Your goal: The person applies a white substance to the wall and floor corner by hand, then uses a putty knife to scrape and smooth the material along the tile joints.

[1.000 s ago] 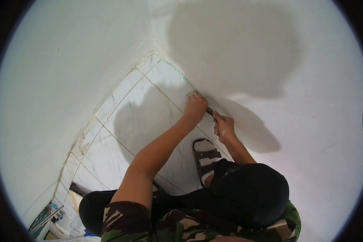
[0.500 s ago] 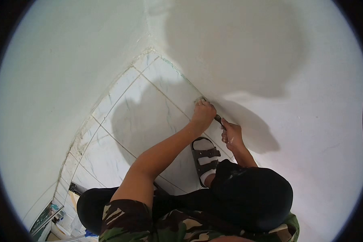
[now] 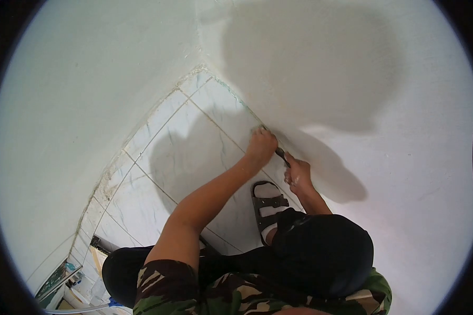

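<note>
You are crouching at the foot of the wall (image 3: 352, 131), where it meets the tiled floor (image 3: 194, 152). Your left hand (image 3: 261, 144) is pressing against that joint, fingers clenched; what they are gripping you cannot tell. Your right hand (image 3: 298, 173), just behind it along the wall, is grasping a dark tool (image 3: 281, 155) angled toward the joint. Your sandal (image 3: 268, 202) is resting just below both hands.

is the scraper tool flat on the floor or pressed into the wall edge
Pressed into the edge: both hands, left hand and right hand, grip the tool where tile floor meets wall.
</note>
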Available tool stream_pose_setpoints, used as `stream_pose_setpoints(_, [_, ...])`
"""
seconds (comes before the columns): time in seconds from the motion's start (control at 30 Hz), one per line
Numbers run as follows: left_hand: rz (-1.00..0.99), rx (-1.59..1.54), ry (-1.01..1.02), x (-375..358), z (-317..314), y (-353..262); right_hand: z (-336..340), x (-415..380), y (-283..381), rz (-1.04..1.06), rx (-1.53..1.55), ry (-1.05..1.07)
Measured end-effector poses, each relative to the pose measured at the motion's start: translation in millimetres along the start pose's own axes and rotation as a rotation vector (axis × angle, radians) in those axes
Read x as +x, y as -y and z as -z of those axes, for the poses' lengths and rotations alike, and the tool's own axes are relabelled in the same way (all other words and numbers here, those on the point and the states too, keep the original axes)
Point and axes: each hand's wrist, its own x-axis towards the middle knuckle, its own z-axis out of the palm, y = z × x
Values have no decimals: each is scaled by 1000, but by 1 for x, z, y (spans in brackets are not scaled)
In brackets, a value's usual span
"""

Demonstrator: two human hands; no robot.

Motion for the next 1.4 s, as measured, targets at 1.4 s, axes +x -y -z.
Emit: stream_pose_setpoints(1.4, [-27, -197, 84, -4, 7, -3, 7, -25, 1, -99, 91, -4])
